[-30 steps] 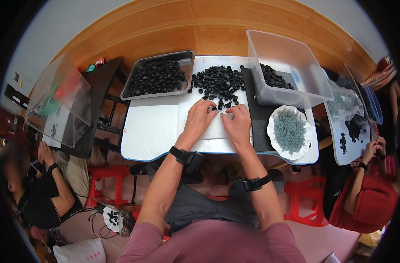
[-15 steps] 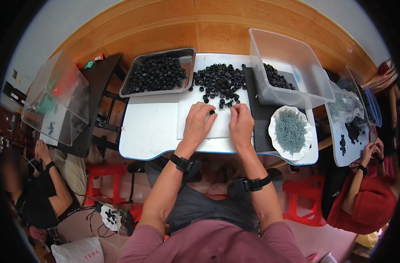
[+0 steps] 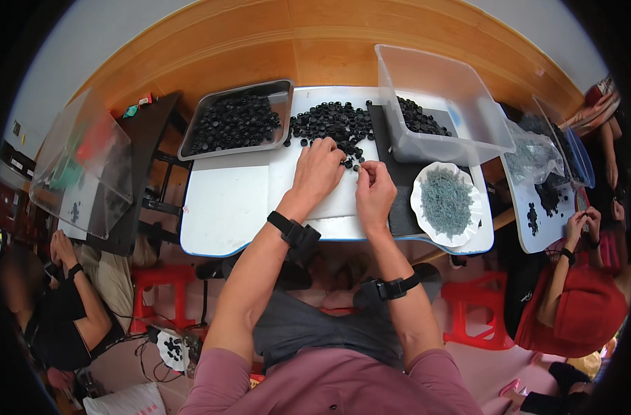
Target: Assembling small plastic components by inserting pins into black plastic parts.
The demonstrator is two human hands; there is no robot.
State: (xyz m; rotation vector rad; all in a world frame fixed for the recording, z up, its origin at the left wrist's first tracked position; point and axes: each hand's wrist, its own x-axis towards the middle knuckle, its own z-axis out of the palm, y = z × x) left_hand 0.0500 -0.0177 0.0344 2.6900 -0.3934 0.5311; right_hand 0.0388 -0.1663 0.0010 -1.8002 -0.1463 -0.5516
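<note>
At the near edge of a heap of small round black caps (image 3: 336,119), my left hand (image 3: 317,169) reaches in with bent fingers. Its fingertips touch or hover over loose caps, and no cap shows in its grip. Just to its right, my right hand (image 3: 375,194) is closed in a pinch, thumb against forefinger. A small dark cap (image 3: 357,168) with a paler greenish spot shows at those fingertips. Both hands are over the white table (image 3: 225,200).
A metal tray (image 3: 286,104) of black caps stands left of the heap. On the right, a clear plastic bin (image 3: 454,90) holds more caps. A white scalloped dish (image 3: 476,225) of grey-green small pieces rests near a dark mat (image 3: 400,207). Other people sit at both sides.
My left hand has moved forward to the heap; the cap it pinched before no longer shows there. My right hand stays close by, now with a small piece visible at its fingertips.
</note>
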